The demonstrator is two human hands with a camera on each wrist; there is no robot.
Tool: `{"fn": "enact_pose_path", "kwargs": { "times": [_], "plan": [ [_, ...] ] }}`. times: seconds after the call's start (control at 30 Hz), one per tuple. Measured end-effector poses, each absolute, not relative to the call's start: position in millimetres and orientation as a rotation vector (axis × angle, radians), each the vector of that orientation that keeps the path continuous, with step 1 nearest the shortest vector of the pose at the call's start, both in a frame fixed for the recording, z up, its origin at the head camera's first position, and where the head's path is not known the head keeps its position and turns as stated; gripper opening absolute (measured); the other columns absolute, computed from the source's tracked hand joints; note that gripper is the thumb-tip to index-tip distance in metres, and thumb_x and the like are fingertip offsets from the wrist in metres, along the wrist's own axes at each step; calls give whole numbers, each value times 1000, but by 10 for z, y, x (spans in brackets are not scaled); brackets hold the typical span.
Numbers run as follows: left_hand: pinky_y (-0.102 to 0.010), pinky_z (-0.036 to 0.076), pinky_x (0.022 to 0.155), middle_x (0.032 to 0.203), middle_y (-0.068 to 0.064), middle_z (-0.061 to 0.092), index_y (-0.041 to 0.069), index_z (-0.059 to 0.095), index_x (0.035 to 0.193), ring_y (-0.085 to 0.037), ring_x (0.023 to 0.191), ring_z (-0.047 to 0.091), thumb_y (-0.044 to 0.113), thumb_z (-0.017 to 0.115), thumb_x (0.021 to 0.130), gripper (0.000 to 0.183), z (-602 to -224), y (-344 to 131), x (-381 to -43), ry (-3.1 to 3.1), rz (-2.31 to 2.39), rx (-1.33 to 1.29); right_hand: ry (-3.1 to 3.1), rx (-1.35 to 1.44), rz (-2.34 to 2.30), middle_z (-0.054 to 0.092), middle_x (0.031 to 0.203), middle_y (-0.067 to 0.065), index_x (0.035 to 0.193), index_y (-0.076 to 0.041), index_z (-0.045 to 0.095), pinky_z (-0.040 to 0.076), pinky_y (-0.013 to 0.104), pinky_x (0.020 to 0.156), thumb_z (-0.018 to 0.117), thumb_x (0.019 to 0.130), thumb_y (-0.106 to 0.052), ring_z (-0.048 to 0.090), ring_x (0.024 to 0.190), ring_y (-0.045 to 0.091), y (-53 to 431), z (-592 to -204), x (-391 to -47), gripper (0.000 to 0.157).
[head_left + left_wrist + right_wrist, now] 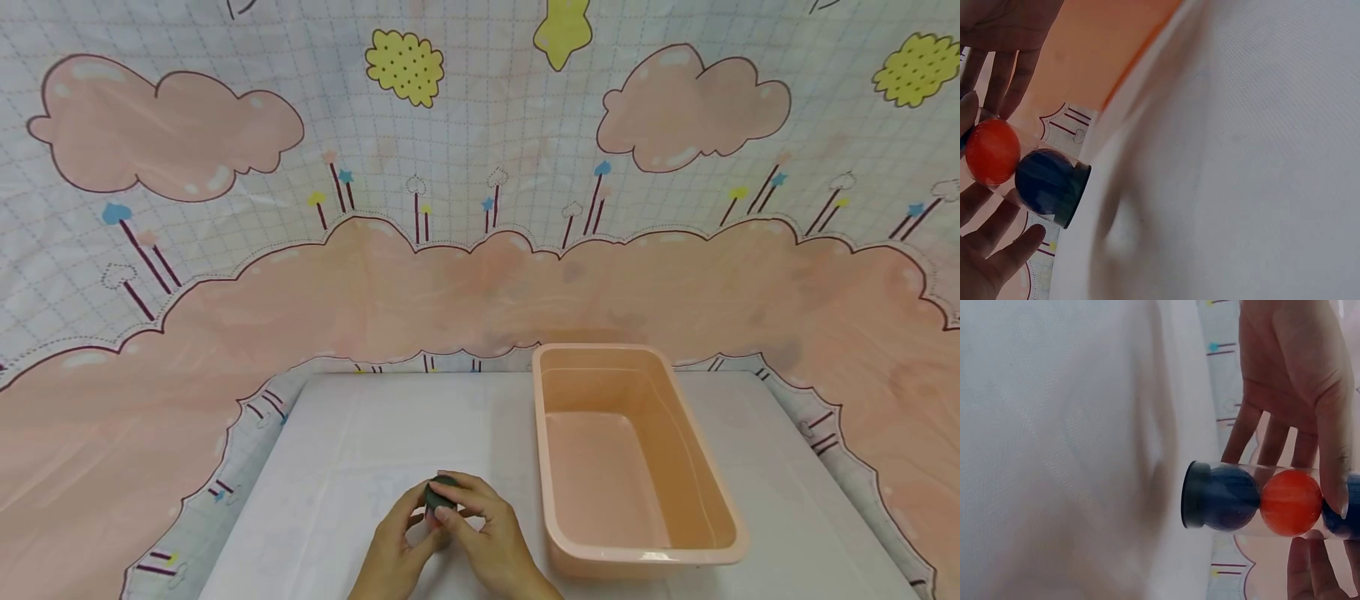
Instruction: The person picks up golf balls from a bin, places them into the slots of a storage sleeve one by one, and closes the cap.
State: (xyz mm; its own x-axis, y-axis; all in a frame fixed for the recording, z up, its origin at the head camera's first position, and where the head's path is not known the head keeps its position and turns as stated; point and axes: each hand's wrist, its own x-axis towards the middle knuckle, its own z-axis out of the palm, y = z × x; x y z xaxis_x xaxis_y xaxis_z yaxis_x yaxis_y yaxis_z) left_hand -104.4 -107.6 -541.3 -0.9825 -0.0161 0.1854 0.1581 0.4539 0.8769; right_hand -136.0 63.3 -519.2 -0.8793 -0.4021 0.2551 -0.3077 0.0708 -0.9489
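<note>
A clear tube (pixel 1194 497) stands roughly upright between both hands. Through its wall, in the right wrist view, show a red-orange ball (pixel 1291 503) and a dark blue ball (pixel 1232 499) on either end of it. A dark cap closes its lower end; from above, only its dark top (pixel 441 492) shows between the fingers. My left hand (pixel 397 537) grips the tube from the left, its thumb across the wall in the right wrist view. From the right, my right hand (pixel 487 525) holds the upper end with thumb and fingers.
A peach plastic tub (pixel 551 500) stands just right of the hands on the white table (pixel 360 433). Behind and at the sides hangs a cloth (pixel 480 292) printed with clouds.
</note>
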Motion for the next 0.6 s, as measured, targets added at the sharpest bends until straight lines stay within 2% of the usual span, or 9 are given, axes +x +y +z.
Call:
{"fn": "enact_pose_path", "kwargs": {
  "times": [0.13, 0.3, 0.47, 0.6],
  "plan": [
    [-44, 57, 100, 140, 14, 61, 34, 55, 142, -15, 124, 58, 34, 75, 95, 52, -5400, -1058, -1071, -2549, -1581, -113, 2289, -769, -1948, 58, 149, -2, 139, -22, 66, 53, 28, 97, 64, 104, -28, 60, 129, 15, 650, -5233, -1362, 36],
    [-46, 59, 98, 140, 12, 61, 38, 54, 142, -24, 125, 59, 37, 75, 94, 53, -5399, -1037, -1125, -2554, -1580, -120, 2316, -726, -1952, 55, 152, -3, 144, -23, 62, 54, 31, 100, 68, 101, -30, 56, 135, 17, 679, -5245, -1371, 43],
    [-48, 60, 95, 137, 14, 63, 42, 54, 141, -23, 123, 61, 31, 76, 94, 53, -5420, -1018, -1177, -2524, -1606, -116, 2300, -624, -1963, 54, 152, -5, 147, -29, 58, 53, 32, 101, 73, 97, -29, 55, 132, 17, 719, -5241, -1371, 51],
    [-45, 61, 94, 131, 18, 63, 42, 55, 139, -20, 121, 61, 29, 79, 91, 55, -5430, -1014, -1219, -2512, -1619, -125, 2301, -556, -1975, 55, 150, -3, 149, -33, 54, 53, 31, 99, 76, 95, -29, 57, 126, 23, 755, -5256, -1358, 58]
  ]
}}
